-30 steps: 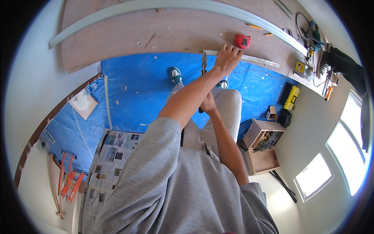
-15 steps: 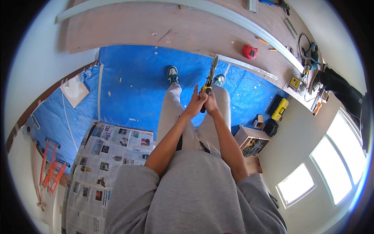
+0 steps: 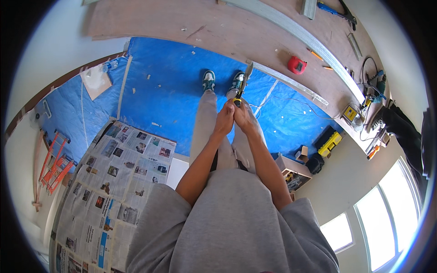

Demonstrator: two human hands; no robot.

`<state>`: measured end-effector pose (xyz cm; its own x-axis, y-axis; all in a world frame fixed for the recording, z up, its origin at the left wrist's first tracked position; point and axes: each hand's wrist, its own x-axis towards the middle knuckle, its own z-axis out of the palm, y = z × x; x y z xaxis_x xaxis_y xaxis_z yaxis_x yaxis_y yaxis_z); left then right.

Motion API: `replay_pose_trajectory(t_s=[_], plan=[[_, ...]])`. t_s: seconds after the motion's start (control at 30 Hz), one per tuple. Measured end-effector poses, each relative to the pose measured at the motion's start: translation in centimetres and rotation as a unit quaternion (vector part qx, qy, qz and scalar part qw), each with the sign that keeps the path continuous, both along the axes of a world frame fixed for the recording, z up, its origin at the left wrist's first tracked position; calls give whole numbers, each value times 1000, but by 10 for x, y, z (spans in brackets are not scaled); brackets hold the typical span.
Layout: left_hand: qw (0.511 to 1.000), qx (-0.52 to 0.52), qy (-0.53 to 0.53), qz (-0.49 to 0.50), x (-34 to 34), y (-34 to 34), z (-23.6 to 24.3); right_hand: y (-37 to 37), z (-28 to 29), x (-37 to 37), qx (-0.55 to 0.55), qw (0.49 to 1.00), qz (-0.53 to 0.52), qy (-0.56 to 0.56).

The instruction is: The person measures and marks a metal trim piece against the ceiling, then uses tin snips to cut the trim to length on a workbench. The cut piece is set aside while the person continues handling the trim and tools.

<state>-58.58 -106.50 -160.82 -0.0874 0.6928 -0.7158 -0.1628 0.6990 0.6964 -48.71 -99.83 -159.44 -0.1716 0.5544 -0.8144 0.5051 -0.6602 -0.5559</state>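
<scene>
My left hand (image 3: pixel 224 118) and my right hand (image 3: pixel 243 118) are closed together around the yellow-and-black handles of metal snips (image 3: pixel 241 93), low in front of my legs. The snips point away from me, their silver jaws reaching toward the left end of a thin metal strip (image 3: pixel 287 79) along the bench edge; whether they touch is unclear. A red tape measure (image 3: pixel 297 65) and pencils lie on the wooden bench (image 3: pixel 218 25), behind that strip. A long metal channel (image 3: pixel 300 38) runs across the bench top.
Blue sheeting (image 3: pixel 159 91) covers the floor. Newspaper (image 3: pixel 104 191) covers a surface at lower left, beside an orange ladder (image 3: pixel 54 166). Power tools (image 3: pixel 378 91) and cables crowd the bench's right end. A yellow-black toolbox (image 3: pixel 330 143) and a wooden box (image 3: pixel 287 168) stand at right.
My left hand has left the bench edge and come down beside my right hand on the handles. The bench sits higher in the picture than a second ago, and more newspaper shows.
</scene>
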Motion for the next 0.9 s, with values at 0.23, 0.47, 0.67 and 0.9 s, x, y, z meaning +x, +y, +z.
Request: replay_pose_trajectory(t_s=[0.23, 0.47, 0.67, 0.9], plan=[[995, -85, 30, -47, -1, 3, -2, 42, 35, 24, -61, 986, 114, 108], [990, -115, 54, -58, 1, 18, 10, 85, 62, 78, 165, 978, 129, -29], [990, -93, 86, -60, 1, 28, 23, 177, 52, 91, 464, 802, 355, -122], [984, -78, 128, -92, 6, 33, 33, 195, 9, 88, 421, 767, 471, -115]])
